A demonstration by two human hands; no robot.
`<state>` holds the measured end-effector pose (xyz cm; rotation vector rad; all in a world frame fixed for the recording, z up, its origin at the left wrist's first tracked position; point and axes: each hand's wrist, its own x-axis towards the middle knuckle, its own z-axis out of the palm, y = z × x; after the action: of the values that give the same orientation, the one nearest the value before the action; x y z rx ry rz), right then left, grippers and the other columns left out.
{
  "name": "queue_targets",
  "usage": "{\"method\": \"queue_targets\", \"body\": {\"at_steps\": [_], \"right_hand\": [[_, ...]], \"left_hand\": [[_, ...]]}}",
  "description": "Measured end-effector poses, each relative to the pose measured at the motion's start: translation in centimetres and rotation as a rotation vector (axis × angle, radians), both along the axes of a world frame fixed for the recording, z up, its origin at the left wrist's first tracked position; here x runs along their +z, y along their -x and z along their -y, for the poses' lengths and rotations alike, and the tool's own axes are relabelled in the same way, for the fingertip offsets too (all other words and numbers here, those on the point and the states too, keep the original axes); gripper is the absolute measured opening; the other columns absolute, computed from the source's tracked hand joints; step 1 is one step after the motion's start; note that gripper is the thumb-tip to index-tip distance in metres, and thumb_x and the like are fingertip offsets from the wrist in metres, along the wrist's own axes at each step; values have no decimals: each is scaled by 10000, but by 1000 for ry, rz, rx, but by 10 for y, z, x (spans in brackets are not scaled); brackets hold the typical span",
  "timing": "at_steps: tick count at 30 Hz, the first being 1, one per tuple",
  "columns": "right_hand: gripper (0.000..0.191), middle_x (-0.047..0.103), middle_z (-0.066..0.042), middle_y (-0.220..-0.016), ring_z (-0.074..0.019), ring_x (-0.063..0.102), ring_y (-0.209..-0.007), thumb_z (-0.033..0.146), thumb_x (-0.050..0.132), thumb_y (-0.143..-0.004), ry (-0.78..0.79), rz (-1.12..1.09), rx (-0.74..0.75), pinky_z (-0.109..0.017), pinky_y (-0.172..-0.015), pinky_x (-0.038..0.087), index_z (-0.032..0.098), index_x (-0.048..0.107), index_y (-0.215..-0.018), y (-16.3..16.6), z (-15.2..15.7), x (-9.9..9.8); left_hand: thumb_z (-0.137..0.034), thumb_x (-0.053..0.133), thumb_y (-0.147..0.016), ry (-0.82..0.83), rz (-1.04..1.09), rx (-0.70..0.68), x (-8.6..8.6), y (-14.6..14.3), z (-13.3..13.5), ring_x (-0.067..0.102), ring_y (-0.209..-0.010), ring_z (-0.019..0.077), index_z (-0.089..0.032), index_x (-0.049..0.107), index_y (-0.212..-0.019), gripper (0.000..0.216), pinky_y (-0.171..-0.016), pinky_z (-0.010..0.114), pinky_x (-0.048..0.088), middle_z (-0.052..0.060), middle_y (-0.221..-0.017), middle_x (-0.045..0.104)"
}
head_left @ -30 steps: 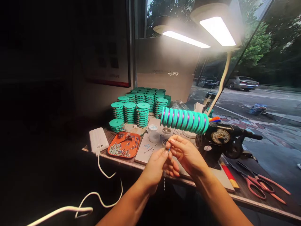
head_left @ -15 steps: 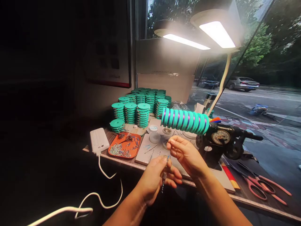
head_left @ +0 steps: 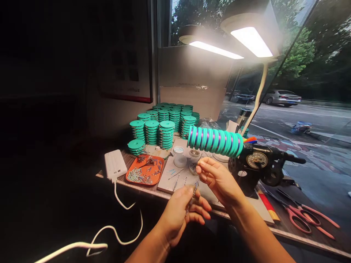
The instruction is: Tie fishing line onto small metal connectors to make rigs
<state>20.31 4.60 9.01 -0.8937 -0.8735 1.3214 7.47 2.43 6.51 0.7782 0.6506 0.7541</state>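
Note:
In front of the table edge, my left hand [head_left: 181,206] is closed with thumb and index finger on a small silvery metal piece [head_left: 196,185] that sticks up past the thumb; its other fingers are loosely curled. Higher and to the right, my right hand [head_left: 216,177] makes a pinch with thumb and forefinger; whatever sits between those tips is too small to name. Behind the fingertips a small dish of tiny parts [head_left: 192,168] rests on a pale board [head_left: 163,183]. Thin metal pieces [head_left: 176,181] lie on that board, left of my right hand.
An orange tray [head_left: 159,176] of small parts and a white power bank [head_left: 115,163] lie left. Stacked green spools [head_left: 166,125] stand behind. A black winding machine [head_left: 255,162] carries a row of green spools [head_left: 215,140]. Pink-handled scissors [head_left: 301,224] lie right, beneath a lamp [head_left: 252,42].
The piece in my left hand has shifted: a bluish tip showed above the thumb before, a silvery part now. The dangling end below has moved behind the fingers. My right hand has barely moved.

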Motion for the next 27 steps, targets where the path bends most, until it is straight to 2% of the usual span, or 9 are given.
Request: {"method": "queue_targets", "body": {"at_steps": [5,13,16,18,21,23,25,27], "right_hand": [[227,552,24,-581,-64,372,-474,326,708,-615,6,4,-4,-199,-445,252,172,546,-652,0,-1,0],[247,546,18,-575,-72,370,-462,351,709,-598,19,41,-15,-212,-439,248,174,541,-631,2,-1,2],[234,561,9,-594,-81,388,-484,353,704,-601,7,63,-28,-215,-449,263,173,556,-620,1,-2,2],[218,564,11,-608,-82,386,-494,339,712,-592,-11,82,-40,-218,-453,265,172,573,-603,-1,-4,1],[190,526,31,-568,-79,363,-486,307,729,-570,-39,110,-52,-223,-454,254,170,597,-570,-6,-7,-1],[168,511,35,-543,-82,363,-492,290,729,-569,-49,124,-55,-225,-458,247,170,613,-561,-8,-9,-2],[144,511,34,-533,-87,368,-502,277,723,-575,-52,130,-57,-226,-460,239,170,627,-561,-10,-10,-3],[122,503,37,-523,-86,362,-501,265,716,-578,-52,130,-62,-225,-457,230,173,637,-560,-11,-10,-3]], "left_hand": [[-354,524,-776,35,48,-20,-6,2,2,596,-491,116,-152,471,-707,220,-455,185,401,49,-604,641],[-329,524,-766,29,-12,-16,-6,4,3,593,-499,114,-162,464,-696,191,-460,181,390,45,-614,646],[-330,517,-767,-76,-82,-1,-10,5,-2,583,-503,125,-153,503,-691,193,-463,204,393,51,-637,648],[-301,544,-760,-202,-118,80,-9,3,-9,594,-603,142,-145,573,-766,159,-518,226,416,61,-754,659],[-220,600,-733,-349,-91,221,-2,-5,-24,560,-895,160,-170,615,-925,200,-746,226,410,41,-968,632],[-203,617,-721,-411,-50,231,6,-12,-33,550,-926,174,-154,636,-875,163,-836,239,376,39,-911,646],[-218,622,-720,-441,-15,199,13,-20,-38,578,-819,187,-131,645,-757,97,-820,271,392,38,-757,656],[-233,608,-732,-443,10,178,18,-26,-41,580,-718,179,-128,634,-677,122,-767,280,412,27,-654,638]]}}
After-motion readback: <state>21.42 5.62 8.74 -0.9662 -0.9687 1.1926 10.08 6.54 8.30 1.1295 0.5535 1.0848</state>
